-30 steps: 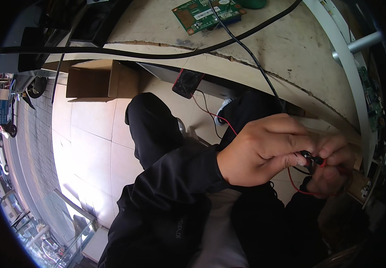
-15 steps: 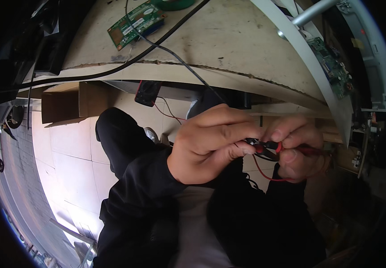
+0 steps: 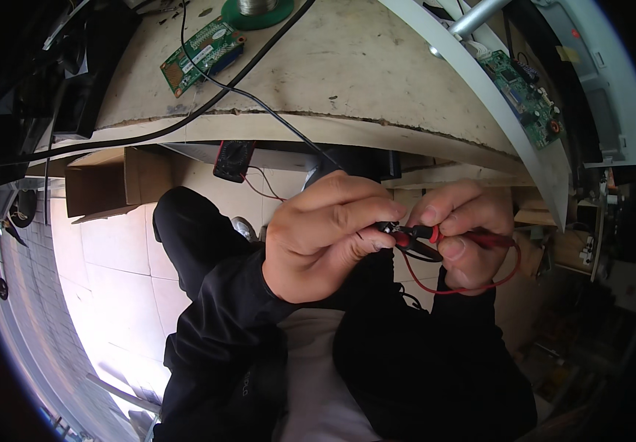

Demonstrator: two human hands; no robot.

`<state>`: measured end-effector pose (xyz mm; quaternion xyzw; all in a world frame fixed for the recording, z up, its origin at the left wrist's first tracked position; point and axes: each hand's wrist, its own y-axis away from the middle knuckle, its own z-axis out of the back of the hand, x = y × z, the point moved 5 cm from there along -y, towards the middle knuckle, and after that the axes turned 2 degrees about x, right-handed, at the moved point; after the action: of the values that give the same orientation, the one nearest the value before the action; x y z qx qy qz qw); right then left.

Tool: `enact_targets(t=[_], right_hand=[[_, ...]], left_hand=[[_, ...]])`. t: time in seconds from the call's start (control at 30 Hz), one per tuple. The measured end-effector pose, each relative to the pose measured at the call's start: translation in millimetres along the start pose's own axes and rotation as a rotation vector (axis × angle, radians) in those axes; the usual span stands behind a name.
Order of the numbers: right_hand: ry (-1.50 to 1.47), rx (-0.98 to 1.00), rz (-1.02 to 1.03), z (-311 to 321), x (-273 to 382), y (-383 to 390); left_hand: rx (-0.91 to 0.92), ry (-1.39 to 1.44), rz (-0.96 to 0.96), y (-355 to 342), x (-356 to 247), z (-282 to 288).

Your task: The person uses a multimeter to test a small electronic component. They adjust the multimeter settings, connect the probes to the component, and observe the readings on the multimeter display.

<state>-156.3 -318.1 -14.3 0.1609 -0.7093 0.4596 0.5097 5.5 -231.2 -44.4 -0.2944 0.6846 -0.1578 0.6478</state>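
Note:
My left hand [image 3: 325,232] is closed, thumb and forefinger pinching a small black piece with shiny metal [image 3: 386,227]; its exact kind is too small to make out. Facing it, my right hand [image 3: 472,228] grips a red test probe [image 3: 491,240], whose black front end points left at that piece. Whether the tip touches the metal is hard to tell. From the probe a thin red lead [image 3: 424,289] loops below the fingers, and a black loop [image 3: 424,257] hangs between the hands. A multimeter [image 3: 234,159] in a red-edged dark case sits below the bench edge, with leads running toward my left hand.
On the worn bench [image 3: 288,88] lie a green circuit board [image 3: 200,55] and a solder spool [image 3: 259,11]. A thick black cable [image 3: 178,121] crosses it. A cardboard box [image 3: 115,180] stands below on the left. At right are a white panel edge [image 3: 509,121] and another circuit board [image 3: 524,96].
The whole view has shifted, so bench and hands appear farther left. Both hands keep their grips and stay close together; the right hand looks less blurred.

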Motion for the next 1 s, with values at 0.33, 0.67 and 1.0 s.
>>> enact_targets(t=[0.33, 0.67, 1.0], right_hand=[[0.03, 0.029, -0.021, 7, 1, 11], [0.129, 0.102, 0.009, 14, -3, 18], [0.096, 0.086, 0.008, 12, -4, 16]], left_hand=[[-0.001, 0.059, 0.012, -1, -2, -3], [-0.035, 0.073, -0.009, 1, -1, -2], [-0.044, 0.091, -0.013, 2, 0, 0]])
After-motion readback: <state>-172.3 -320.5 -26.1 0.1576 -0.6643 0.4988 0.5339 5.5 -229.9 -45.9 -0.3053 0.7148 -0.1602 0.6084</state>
